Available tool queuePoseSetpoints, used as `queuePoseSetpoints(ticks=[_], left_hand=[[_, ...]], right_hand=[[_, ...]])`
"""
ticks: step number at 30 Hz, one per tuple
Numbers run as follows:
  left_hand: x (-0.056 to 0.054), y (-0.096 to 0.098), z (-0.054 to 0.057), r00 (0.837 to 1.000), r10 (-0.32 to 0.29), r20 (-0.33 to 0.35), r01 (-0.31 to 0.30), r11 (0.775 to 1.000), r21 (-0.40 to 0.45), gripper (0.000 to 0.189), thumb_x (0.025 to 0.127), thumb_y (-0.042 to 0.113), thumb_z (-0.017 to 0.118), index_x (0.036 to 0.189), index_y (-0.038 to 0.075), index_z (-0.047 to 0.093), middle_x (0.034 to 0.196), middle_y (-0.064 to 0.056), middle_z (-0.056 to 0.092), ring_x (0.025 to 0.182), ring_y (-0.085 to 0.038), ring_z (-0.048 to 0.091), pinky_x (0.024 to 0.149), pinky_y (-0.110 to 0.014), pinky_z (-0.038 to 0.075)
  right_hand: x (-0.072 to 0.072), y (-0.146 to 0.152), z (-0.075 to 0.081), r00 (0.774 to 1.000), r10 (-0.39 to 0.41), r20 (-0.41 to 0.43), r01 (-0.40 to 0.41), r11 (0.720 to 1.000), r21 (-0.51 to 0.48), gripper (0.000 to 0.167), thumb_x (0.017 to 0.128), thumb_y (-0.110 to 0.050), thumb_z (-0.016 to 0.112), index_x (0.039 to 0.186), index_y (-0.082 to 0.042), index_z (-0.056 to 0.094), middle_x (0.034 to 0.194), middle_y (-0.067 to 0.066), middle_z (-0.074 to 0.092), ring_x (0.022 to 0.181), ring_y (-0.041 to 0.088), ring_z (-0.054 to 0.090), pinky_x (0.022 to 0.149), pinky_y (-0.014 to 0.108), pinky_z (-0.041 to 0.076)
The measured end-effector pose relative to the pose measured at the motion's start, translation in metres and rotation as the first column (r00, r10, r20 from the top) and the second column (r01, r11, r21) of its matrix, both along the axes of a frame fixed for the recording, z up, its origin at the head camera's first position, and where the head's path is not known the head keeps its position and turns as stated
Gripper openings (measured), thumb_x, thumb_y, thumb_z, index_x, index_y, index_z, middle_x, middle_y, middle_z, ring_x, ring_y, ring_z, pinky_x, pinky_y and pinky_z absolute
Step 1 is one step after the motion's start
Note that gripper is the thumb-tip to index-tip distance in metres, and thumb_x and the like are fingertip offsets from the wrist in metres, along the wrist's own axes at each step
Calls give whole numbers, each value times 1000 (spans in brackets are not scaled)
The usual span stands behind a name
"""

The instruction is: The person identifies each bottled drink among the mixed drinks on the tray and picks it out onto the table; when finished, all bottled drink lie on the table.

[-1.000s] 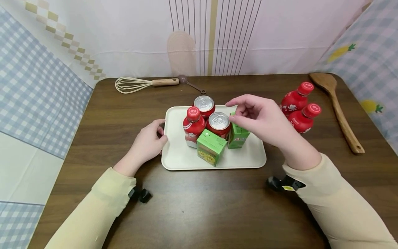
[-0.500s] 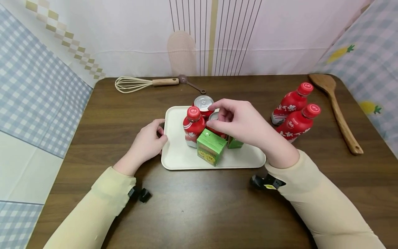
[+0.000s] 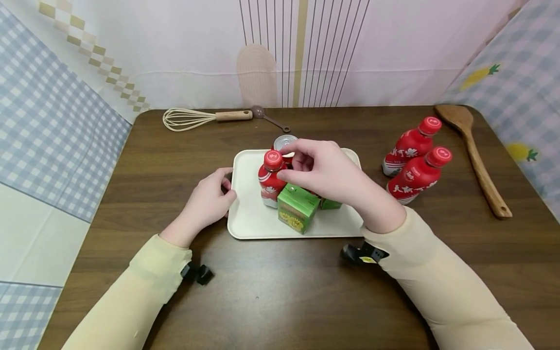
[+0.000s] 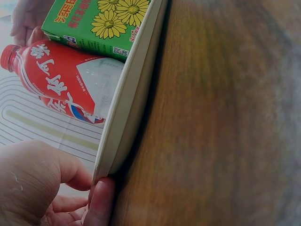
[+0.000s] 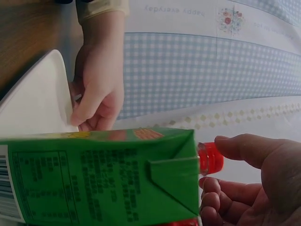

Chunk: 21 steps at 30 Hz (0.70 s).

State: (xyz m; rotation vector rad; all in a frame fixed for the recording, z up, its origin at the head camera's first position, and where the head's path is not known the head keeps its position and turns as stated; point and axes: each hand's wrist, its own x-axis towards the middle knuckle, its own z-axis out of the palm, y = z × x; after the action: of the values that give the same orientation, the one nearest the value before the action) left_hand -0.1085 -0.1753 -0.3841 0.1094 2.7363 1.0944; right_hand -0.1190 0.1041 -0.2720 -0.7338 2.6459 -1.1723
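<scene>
A cream tray (image 3: 249, 223) carries a red-capped bottle (image 3: 268, 183), green drink cartons (image 3: 297, 206) and red cans (image 3: 285, 140). At its left edge my left hand (image 3: 207, 200) pinches the rim. In the left wrist view, thumb and fingers (image 4: 99, 200) meet at that rim (image 4: 124, 108). My right hand (image 3: 328, 171) hovers over the drinks, thumb and forefinger apart beside the bottle's neck. Seen from the right wrist, the thumb overlaps the red cap (image 5: 212, 157), with the fingers curved below it. One can and most of the rear carton (image 3: 331, 204) are hidden behind this hand.
Two more red bottles (image 3: 413, 177) stand on the wooden table (image 3: 262, 301) to the tray's right. Beyond them lies a wooden spatula (image 3: 477, 155). A whisk (image 3: 205, 117) and a small brown measuring spoon (image 3: 260, 113) lie along the back edge.
My right hand has moved left across the tray, from above the rear carton, past the front can, to the bottle's neck. My left hand has stayed at the tray's rim.
</scene>
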Motion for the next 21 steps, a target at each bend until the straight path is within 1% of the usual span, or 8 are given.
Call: queuePoseSetpoints(ticks=[4, 8, 13, 21], left_hand=[[0, 0, 0, 1000, -1, -3, 1, 1000, 0, 58, 94, 9, 52, 150, 5, 44, 107, -12, 59, 55, -17, 66, 55, -32, 59], [0, 0, 0, 1000, -2, -2, 2, 1000, 3, 58, 94, 9, 52, 150, 4, 44, 107, -13, 59, 55, -17, 67, 55, -32, 59], [0, 0, 0, 1000, -3, 0, 3, 1000, 8, 57, 94, 9, 52, 150, 4, 44, 107, -13, 59, 56, -17, 67, 54, -32, 59], [0, 0, 0, 1000, -2, -4, 2, 1000, 11, 58, 93, 9, 52, 150, 4, 44, 107, -13, 59, 55, -17, 67, 54, -32, 60]], right_hand=[[-2, -7, -4, 1000, 7, -6, -7, 1000, -1, 38, 87, -27, 82, 122, -16, 71, 84, 2, 63, 76, 17, 57, 66, 31, 48], [-3, -12, -7, 1000, 11, -19, -11, 1000, 11, 34, 88, -27, 81, 118, -16, 70, 83, 2, 62, 73, 17, 56, 64, 30, 46], [-3, -17, -6, 999, 7, -34, -6, 999, 51, 29, 89, -26, 80, 114, -16, 69, 81, 2, 61, 72, 17, 55, 63, 31, 46], [-4, -23, -4, 999, -6, -40, 10, 995, 99, 26, 88, -28, 80, 110, -17, 68, 78, 2, 60, 72, 17, 55, 62, 30, 45]])
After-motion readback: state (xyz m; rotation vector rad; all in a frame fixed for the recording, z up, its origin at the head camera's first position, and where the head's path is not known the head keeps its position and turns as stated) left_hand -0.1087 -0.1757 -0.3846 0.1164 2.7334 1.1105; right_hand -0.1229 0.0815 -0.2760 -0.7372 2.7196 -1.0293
